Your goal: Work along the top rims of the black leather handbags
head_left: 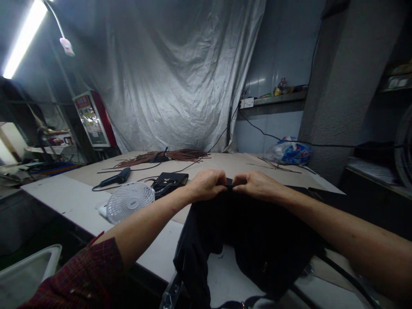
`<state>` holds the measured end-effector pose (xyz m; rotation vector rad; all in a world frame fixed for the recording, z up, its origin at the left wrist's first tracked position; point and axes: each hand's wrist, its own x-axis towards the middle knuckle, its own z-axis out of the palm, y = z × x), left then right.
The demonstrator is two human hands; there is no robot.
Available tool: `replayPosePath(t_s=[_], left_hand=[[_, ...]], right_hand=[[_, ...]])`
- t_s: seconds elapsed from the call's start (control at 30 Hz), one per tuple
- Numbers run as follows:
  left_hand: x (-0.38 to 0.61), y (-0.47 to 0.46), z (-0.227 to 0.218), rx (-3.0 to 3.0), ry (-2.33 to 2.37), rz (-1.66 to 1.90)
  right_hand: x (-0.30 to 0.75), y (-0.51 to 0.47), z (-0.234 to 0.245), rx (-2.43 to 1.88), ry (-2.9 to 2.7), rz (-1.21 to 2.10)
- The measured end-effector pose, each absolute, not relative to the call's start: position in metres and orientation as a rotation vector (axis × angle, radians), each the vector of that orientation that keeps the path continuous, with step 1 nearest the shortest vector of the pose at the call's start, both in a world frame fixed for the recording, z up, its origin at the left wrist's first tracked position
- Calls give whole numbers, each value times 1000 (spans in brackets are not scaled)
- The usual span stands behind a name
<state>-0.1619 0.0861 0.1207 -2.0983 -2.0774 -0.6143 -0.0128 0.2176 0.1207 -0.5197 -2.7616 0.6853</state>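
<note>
A large black bag or piece of black fabric [257, 240] hangs over the near edge of the table [74, 201]. My left hand [206, 183] and my right hand [257, 184] are both closed, side by side, gripping its top edge at the middle. A short black strip shows between the two fists. The lower folds of the fabric droop toward me, with a small metal fitting at the bottom.
A small white fan [128, 207], a black wallet-like case [170, 180], a black hair-dryer-like tool [117, 177] with cable and a bundle of brown cords [164, 156] lie on the left. A plastic bag [289, 152] sits far right beside a pillar. A white bin [28, 270] stands lower left.
</note>
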Motion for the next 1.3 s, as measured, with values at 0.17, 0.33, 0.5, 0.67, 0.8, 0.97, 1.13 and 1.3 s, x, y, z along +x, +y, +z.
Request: replayPosePath(t_s=[0.17,0.33,0.5,0.67,0.8,0.97,1.13,1.3], left_hand=[[-178,74,115,-2228,-2355,-813],[-187,70,112,-2151,-2588,-833],[-183,72,112,-2122,-2591,-834],[-182,65,117,-2038,-2605,-740],[-187,57,119,-2048,-2658,-874],[-190,58,113,-2028,-2659,-1016],[-185,58,114,-1897,-2653,-990],[-180,55,114,-1948,-2573,-940]], right_hand=[[-21,215,120,-390,-2759,850],[-29,214,117,-351,-2747,895],[-35,211,116,-323,-2746,661],[-34,208,115,-418,-2713,451],[-34,211,112,-249,-2717,489],[-45,204,106,-45,-2729,513],[-53,195,103,-176,-2656,275],[-48,200,101,-12,-2688,426]])
